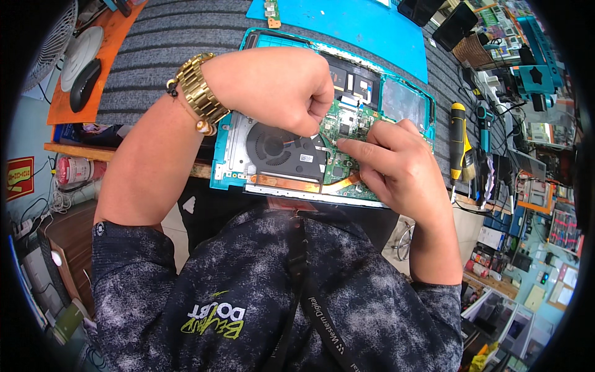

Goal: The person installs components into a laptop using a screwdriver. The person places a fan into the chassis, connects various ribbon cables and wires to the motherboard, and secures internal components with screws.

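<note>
A teal laptop base lies opened up at the bench's near edge, its inside bare. In it sit a black cooling fan, a copper heat pipe and a green motherboard. My left hand reaches across above the fan, fingers curled and thumb pressed in beside the motherboard's left part; whatever it pinches is hidden. From the right comes my right hand, its index finger stretched onto the motherboard near the left fingertips. The right thumb sits apart, low by the heat pipe's end, with nothing visible in that hand.
A blue mat lies behind the laptop base, with a small green circuit board on it. Right of the base are a yellow-black screwdriver and a brush. A black mouse lies far left.
</note>
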A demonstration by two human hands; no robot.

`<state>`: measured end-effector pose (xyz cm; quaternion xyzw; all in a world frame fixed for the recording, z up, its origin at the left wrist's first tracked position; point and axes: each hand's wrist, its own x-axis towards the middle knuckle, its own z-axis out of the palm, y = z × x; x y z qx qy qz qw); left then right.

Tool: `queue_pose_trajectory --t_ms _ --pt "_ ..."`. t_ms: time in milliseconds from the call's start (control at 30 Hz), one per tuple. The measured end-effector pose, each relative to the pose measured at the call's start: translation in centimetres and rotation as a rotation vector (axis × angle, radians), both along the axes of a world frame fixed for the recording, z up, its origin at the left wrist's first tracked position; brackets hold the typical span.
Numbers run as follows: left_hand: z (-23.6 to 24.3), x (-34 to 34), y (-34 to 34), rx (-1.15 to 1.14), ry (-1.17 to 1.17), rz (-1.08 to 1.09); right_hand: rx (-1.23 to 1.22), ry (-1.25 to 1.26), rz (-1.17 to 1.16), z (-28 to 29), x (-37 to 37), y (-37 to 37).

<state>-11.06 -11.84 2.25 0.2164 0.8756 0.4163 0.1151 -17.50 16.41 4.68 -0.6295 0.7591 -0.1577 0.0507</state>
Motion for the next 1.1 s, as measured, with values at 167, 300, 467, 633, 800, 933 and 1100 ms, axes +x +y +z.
queue_pose_trajectory --t_ms 167,300,467,633,800,933,1100 --pt "0.0 0.0 0.1 -0.009 -0.002 -0.007 -0.007 0.009 -0.006 0.0 0.1 -0.1" --pt "-0.1 0.0 0.0 0.010 0.019 -0.020 0.008 0.013 0.026 0.0 0.0 -0.4" --pt "0.0 0.0 -0.1 0.012 0.000 -0.022 0.031 0.018 0.064 -0.2 -0.4 -1.1" --pt "-0.3 -0.1 0.0 0.029 0.018 -0.009 0.053 0.033 0.111 0.1 -1.2 -1.3" --pt "-0.9 -0.3 0.4 0.019 0.097 -0.031 -0.003 0.017 0.098 0.0 -1.5 -1.1" --pt "-0.9 -0.2 0.6 0.050 0.049 -0.030 -0.047 0.016 0.052 -0.1 -1.6 -0.9" --pt "-0.6 -0.1 0.8 0.034 0.061 -0.027 -0.040 0.024 0.031 -0.2 -1.5 -0.7"
